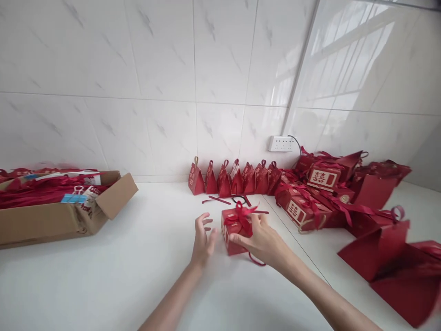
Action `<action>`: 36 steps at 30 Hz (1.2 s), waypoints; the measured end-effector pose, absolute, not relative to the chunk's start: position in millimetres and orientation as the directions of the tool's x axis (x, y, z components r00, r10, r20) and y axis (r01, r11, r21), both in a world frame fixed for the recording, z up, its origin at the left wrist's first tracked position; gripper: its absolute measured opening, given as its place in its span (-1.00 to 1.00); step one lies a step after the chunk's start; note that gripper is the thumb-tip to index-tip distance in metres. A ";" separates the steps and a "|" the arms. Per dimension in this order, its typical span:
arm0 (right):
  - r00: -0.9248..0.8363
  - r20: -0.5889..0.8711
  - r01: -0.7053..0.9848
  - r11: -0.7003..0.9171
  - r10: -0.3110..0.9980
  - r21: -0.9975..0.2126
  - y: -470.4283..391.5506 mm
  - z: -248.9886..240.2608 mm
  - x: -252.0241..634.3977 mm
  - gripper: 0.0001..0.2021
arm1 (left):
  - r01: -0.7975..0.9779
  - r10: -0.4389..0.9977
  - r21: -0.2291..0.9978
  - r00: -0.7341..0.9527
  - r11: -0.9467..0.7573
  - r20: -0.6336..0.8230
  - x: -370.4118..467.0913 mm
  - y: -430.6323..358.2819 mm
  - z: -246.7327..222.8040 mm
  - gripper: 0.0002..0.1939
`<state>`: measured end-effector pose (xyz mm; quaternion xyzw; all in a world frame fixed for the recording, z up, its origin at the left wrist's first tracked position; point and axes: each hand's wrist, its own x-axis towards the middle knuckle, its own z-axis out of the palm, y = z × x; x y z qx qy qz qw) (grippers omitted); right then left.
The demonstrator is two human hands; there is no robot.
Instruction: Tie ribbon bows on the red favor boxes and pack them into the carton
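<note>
A small red gift box (237, 247) with a red ribbon bow (240, 216) on top sits upright on the white tabletop. My right hand (267, 241) is on its right side, thumb across the near face and fingers behind the bow, partly hidden. Left of the box, my left hand (203, 241) hovers apart from it, fingers spread and curved, holding nothing. A dark red cord loop (257, 261) pokes out beneath my right hand. Just behind the box lie loose ribbon strips (219, 200) and a black ring-shaped band (238, 199).
Several small red triangular boxes (217, 184) line the tiled wall. At right is a pile of red gift boxes (312, 207), with an open red box (389, 262) nearer me. A cardboard carton (44, 225) of red ribbons stands left. A power strip (281, 144) is on the wall.
</note>
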<state>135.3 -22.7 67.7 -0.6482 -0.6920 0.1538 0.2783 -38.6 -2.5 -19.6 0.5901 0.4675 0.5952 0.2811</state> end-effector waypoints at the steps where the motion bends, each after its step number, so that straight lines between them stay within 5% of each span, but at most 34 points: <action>1: -0.037 0.147 0.817 0.115 0.988 -0.565 -32.8 71.2 142.3 -0.45 | 0.173 0.916 0.918 -0.126 -0.357 0.380 -36.5 -4.6 -17.0 -0.56; 7: 0.096 0.292 0.698 0.145 0.952 -0.701 -18.7 82.4 177.8 -0.47 | 0.032 0.955 0.955 -0.029 -0.293 0.294 -23.8 3.4 1.8 -0.52; 11: 0.050 0.210 0.538 0.151 0.976 -0.829 6.1 63.0 175.1 -0.49 | -0.083 0.960 0.967 0.124 -0.242 0.251 -13.6 9.5 11.7 -0.54; 16: -0.069 0.114 0.436 0.133 0.991 -0.890 -1.0 42.6 167.1 -0.62 | 0.062 0.925 0.992 0.373 -0.106 0.075 -14.7 -11.7 26.4 -0.60; 21: -0.064 0.227 0.494 0.229 0.972 -0.839 -11.2 42.2 170.5 -0.72 | 0.256 0.861 0.966 0.487 0.018 -0.145 -28.6 -17.3 45.7 -0.66; 26: -0.102 0.365 0.459 0.369 0.926 -0.808 -13.5 44.7 171.8 -0.79 | 0.239 0.880 0.963 0.475 -0.121 -0.008 -29.4 -11.6 45.7 -0.56; 30: -0.145 0.265 0.358 0.301 0.953 -0.884 -15.6 49.1 176.3 -0.79 | 0.216 0.877 0.967 0.480 -0.136 0.016 -23.0 -12.7 41.5 -0.72; 36: -0.164 0.200 0.187 0.230 0.966 -0.955 -14.9 56.1 183.9 -0.74 | 0.414 0.961 0.880 0.235 -0.235 0.146 -18.6 -16.3 39.9 -0.81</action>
